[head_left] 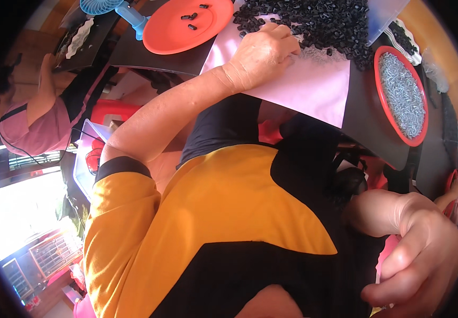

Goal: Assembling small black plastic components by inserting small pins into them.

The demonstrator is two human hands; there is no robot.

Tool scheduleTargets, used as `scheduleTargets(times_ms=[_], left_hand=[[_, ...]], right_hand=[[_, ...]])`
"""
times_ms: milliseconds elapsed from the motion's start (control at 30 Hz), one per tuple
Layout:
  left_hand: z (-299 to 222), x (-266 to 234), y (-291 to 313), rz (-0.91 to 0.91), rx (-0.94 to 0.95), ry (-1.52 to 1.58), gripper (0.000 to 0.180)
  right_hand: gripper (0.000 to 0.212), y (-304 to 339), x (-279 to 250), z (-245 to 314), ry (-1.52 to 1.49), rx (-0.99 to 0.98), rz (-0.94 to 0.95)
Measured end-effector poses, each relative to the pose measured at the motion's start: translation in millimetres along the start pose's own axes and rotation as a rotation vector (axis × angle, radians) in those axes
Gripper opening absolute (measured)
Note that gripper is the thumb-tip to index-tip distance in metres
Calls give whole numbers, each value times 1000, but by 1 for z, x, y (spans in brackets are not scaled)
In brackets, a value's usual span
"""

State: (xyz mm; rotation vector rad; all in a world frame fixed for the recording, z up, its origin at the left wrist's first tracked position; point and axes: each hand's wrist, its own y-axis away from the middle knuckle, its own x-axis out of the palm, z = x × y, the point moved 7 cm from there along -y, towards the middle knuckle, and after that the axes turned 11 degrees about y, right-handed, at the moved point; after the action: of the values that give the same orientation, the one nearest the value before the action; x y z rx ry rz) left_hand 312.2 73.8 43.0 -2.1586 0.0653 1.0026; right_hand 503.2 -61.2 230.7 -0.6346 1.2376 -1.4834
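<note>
My left hand (266, 57) rests on a pink sheet (321, 95), at the near edge of a heap of small black plastic parts (329, 24). Its fingers are bent and closed, with the back of the hand up; what they hold, if anything, is hidden. Close to the camera at the lower right is my right hand (422, 259), away from the table top. The fingers of that hand curl inward and also look closed; I cannot make out anything in them. To the right of the sheet, a red tray (425, 130) holds many small silver screws (402, 95).
An orange-red plate (163, 37) with several black parts lies at the back left, beside a blue fan (133, 18). A clear plastic bin (385, 18) stands behind the heap. Another person in a pink top (38, 124) sits at the left. The dark table (369, 124) ends before my lap.
</note>
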Motion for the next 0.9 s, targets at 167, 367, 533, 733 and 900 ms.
scheduleTargets(times_ms=[167, 367, 533, 733, 900], left_hand=[[3, -2, 6, 75, -23, 6, 14], [3, -2, 2, 103, 52, -29, 10], [4, -4, 2, 61, 5, -15, 12], [9, -5, 5, 0, 16, 52, 12], [16, -19, 4, -82, -165, 331, 12]], right_hand=[[12, 34, -1, -29, -51, 473, 336], [30, 90, -41, -66, 11, 601, -70], [17, 150, -79, -100, 555, 1121, -673], [9, 167, -87, -130, 629, 1164, -815], [11, 167, -91, -147, 634, 1181, -813]])
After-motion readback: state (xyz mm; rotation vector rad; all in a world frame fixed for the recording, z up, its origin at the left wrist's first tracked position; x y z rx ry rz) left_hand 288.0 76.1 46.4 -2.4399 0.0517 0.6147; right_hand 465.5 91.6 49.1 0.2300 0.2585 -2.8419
